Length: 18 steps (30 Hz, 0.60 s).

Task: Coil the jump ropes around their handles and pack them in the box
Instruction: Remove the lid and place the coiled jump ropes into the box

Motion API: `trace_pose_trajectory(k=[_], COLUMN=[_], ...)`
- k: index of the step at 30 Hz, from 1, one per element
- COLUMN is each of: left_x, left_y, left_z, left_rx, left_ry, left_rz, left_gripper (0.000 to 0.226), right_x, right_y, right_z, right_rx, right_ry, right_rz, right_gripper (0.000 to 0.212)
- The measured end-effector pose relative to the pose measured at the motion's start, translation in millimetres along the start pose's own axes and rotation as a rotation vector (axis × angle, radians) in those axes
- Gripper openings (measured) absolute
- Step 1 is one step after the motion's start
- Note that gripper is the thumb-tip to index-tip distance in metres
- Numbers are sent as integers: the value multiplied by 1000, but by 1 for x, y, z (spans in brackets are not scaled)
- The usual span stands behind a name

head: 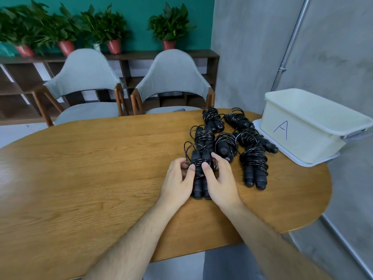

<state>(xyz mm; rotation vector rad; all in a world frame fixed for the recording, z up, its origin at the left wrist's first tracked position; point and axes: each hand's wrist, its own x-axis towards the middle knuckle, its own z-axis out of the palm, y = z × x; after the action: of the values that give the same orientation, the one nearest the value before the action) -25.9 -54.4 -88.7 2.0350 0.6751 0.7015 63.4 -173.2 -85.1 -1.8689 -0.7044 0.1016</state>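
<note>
Both hands hold one rope (pixel 199 158) near the middle of the bench (pixel 80 168). Its two black handles lie side by side, ends pointing toward the person, with the thin cord wound round their upper half. The left hand (pixel 178 183) grips the bundle from the left, fingers (pixel 182 163) curled against the coils and thumb pressed on top. The right hand (pixel 223 183) grips it from the right, thumb likewise on the coils. A few loose loops stick out at the far end. Just beyond and to the right lies a pile (pixel 242 138) of more ropes (each coiled on its handles), several touching one another, the farthest close against the box (pixel 298 136). The box is pale, with a blue "A" on its side and its lid on. It stands on a whitish tray (pixel 314 163) at the bench's right edge. Two grey chairs (pixel 84 77) stand behind the bench, with potted plants (pixel 113 29) on a shelf (pixel 141 55) beyond.
</note>
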Motion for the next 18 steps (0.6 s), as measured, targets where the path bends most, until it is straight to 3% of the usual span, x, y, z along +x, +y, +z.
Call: trace_pose_trajectory(k=[5, 18], left_x=[3, -3], left_y=[-1, 2], left_z=[-7, -11], left_rx=[-153, -129], left_ry=[33, -14], left_rz=[-39, 57], left_gripper=[32, 34], right_x=[1, -1], right_y=[-3, 0], right_z=[-2, 0], right_rx=[8, 24], right_ry=[21, 61], right_rz=[-54, -107], right_gripper=[45, 29])
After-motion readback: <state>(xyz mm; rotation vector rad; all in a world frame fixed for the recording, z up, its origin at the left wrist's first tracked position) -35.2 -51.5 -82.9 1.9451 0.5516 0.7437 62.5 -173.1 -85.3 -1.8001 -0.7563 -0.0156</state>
